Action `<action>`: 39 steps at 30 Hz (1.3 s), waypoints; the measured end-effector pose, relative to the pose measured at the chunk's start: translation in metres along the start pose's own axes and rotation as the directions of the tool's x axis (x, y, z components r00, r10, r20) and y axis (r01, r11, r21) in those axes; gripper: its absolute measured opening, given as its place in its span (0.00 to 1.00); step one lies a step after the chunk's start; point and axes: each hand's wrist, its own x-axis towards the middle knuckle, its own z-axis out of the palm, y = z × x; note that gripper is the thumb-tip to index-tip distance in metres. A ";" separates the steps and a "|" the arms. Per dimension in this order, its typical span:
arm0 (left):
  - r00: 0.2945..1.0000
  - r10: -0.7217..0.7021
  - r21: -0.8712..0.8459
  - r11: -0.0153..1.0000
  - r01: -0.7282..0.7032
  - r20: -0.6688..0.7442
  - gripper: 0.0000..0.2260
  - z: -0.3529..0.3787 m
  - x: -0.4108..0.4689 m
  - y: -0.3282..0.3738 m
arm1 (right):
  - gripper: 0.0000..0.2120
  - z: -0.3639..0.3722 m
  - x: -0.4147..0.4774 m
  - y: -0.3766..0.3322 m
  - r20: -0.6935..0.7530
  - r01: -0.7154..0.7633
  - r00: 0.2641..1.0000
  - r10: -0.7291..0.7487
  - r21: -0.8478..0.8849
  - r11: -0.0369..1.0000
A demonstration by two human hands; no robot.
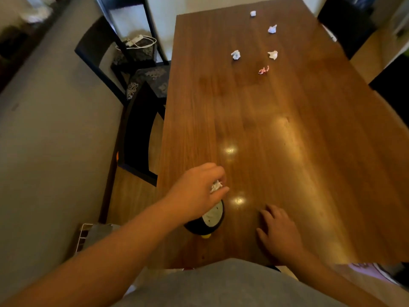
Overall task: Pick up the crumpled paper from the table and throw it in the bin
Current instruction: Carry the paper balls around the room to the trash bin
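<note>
My left hand (199,191) holds a white crumpled paper ball (215,186) between curled fingers and thumb, right above a small black bin (208,220) with a pale inside that stands on the near part of the wooden table (287,151). My right hand (278,233) lies flat on the table to the right of the bin, fingers spread. Several more white crumpled papers lie at the far end: one (236,54), one (273,54), one (272,29) and a small one (253,13). A reddish-white scrap (263,70) lies near them.
Dark chairs (141,134) stand along the table's left side, one with a patterned cushion (150,78). Another dark chair (345,25) stands at the far right. Grey floor (55,140) stretches left. A wire rack (88,235) sits low by the table's near left corner.
</note>
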 end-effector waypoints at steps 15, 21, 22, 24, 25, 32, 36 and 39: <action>0.991 0.054 0.081 0.995 -0.064 0.124 0.20 0.002 -0.015 -0.019 | 0.25 -0.009 -0.002 0.007 0.016 0.028 0.999 -0.029 0.043 0.999; 0.989 0.080 -0.206 0.977 -0.054 0.122 0.10 0.015 -0.092 -0.008 | 0.22 -0.005 -0.032 -0.018 0.011 -0.111 0.994 0.111 0.131 0.985; 0.978 0.069 -0.251 0.968 -0.019 0.195 0.11 0.023 -0.106 -0.013 | 0.20 0.000 -0.043 -0.025 0.007 -0.130 0.991 0.131 0.160 0.978; 0.932 0.054 -0.298 0.953 0.059 0.359 0.13 0.045 -0.130 -0.027 | 0.19 0.012 -0.069 -0.040 0.009 -0.181 0.983 0.184 0.233 0.955; 0.899 0.047 -0.311 0.945 0.101 0.435 0.14 0.058 -0.139 -0.034 | 0.18 0.018 -0.083 -0.047 0.010 -0.207 0.977 0.213 0.282 0.937; 0.631 -0.044 -0.145 0.959 0.245 0.775 0.10 0.165 -0.187 -0.090 | 0.13 0.058 -0.166 -0.082 0.183 -0.433 0.901 0.394 0.447 0.783; 0.466 -0.155 0.052 0.973 0.226 0.871 0.11 0.197 -0.205 -0.112 | 0.12 0.082 -0.214 -0.076 0.296 -0.555 0.831 0.471 0.508 0.659; 0.432 -0.223 0.103 0.953 0.284 0.874 0.14 0.211 -0.210 -0.105 | 0.09 0.100 -0.256 -0.061 0.346 -0.642 0.757 0.555 0.555 0.529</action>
